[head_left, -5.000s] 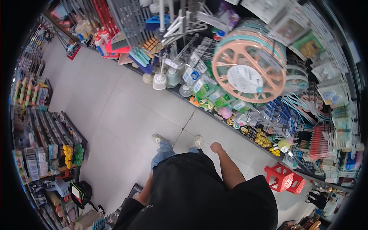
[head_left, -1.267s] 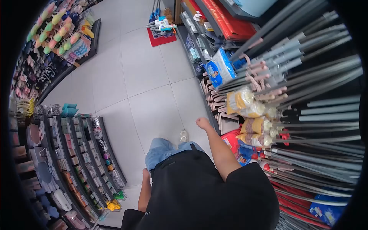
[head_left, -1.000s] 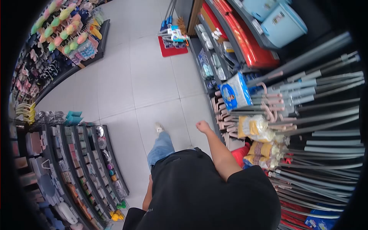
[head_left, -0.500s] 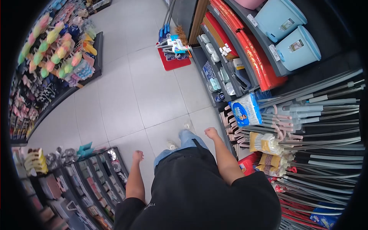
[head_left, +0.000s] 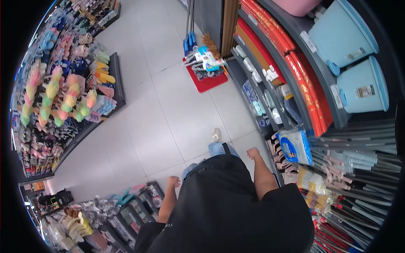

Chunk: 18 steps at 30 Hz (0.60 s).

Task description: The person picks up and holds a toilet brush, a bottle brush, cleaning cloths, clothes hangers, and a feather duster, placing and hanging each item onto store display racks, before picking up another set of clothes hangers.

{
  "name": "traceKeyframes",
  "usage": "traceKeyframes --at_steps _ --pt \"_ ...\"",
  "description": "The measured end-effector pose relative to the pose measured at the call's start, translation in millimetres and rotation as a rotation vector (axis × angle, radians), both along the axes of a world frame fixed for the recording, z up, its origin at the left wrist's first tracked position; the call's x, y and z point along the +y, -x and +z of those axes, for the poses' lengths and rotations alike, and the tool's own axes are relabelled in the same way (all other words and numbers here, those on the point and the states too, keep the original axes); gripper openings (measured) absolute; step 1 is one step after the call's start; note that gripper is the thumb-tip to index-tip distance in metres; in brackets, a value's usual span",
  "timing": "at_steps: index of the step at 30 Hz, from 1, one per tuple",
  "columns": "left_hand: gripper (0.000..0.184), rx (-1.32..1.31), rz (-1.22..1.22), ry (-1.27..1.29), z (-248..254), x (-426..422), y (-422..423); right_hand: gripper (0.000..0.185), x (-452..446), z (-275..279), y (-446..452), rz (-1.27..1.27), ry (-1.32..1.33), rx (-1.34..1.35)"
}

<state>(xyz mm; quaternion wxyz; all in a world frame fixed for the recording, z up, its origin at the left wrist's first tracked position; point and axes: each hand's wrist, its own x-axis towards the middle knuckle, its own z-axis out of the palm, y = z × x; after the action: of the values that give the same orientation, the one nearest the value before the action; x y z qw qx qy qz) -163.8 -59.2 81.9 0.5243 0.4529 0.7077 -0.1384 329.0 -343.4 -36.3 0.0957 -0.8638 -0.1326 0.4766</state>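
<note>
My left hand [head_left: 173, 181] hangs at my side over the floor, fingers loosely curled, with nothing visible in it. It is nearest to the low shelf unit [head_left: 147, 201] on the left, apart from it. My right hand [head_left: 253, 153] is held forward of my body, its fingers curled in and nothing showing in them. To its right, without contact, are pink hooked handles [head_left: 279, 154] and a blue-and-white mop pack [head_left: 295, 146] on the rack.
Ahead, a red mat [head_left: 206, 83] lies on the tiled floor [head_left: 164, 101], with blue-handled tools [head_left: 190, 42] standing by it. Light-blue bins [head_left: 366, 86] and red packages [head_left: 301, 80] fill the right shelves. A display with pastel dusters [head_left: 52, 88] stands left.
My view has shifted forward and turned, so the shelves and mat sit further right. One shoe now shows ahead of me. Both hands remain curled and hold nothing visible.
</note>
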Motion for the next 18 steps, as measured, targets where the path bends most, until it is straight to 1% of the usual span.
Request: traceKeyframes --at_steps 2,3,5,6,7,8,9,11,12,13,14,15,16,18 --pt "0.025 0.037 -0.013 -0.022 17 9 -19 0.026 49 -17 -35 0.211 -0.029 -0.099" --pt "0.026 0.045 0.011 -0.008 16 10 -20 0.027 66 -21 -44 0.33 -0.029 -0.135" --pt "0.027 0.043 0.082 -0.005 2 34 -34 0.026 124 22 -65 0.322 -0.311 -0.271" --pt "0.028 0.077 -0.016 -0.102 23 46 -60 0.026 159 31 -78 0.293 -0.382 -0.332" --pt "0.031 -0.016 0.061 -0.119 -1 58 -63 0.027 187 40 -83 0.256 -0.446 -0.386" --pt "0.034 -0.101 0.13 -0.126 -25 66 -63 0.027 215 47 -95 0.244 -0.371 -0.272" --pt "0.037 -0.101 0.11 -0.146 -23 74 -73 0.027 246 58 -108 0.227 -0.291 -0.156" --pt "0.042 -0.099 0.071 -0.186 -14 90 -95 0.026 288 63 -117 0.153 -0.408 -0.165" --pt "0.042 -0.089 0.003 -0.184 -37 103 -96 0.026 309 66 -122 0.118 -0.474 -0.176" --pt "0.043 -0.079 -0.066 -0.184 -43 119 -104 0.026 326 67 -125 0.104 -0.473 -0.164" --pt "0.042 -0.067 -0.038 -0.148 -46 132 -110 0.025 340 67 -127 0.089 -0.472 -0.152" --pt "0.041 -0.056 -0.013 -0.111 -32 146 -124 0.025 353 66 -129 0.072 -0.471 -0.141" --pt "0.041 -0.046 0.009 -0.075 -32 163 -133 0.025 363 64 -132 0.089 -0.446 -0.144" --pt "0.04 -0.075 -0.076 -0.154 -42 195 -144 0.024 374 61 -135 0.117 -0.39 -0.152"
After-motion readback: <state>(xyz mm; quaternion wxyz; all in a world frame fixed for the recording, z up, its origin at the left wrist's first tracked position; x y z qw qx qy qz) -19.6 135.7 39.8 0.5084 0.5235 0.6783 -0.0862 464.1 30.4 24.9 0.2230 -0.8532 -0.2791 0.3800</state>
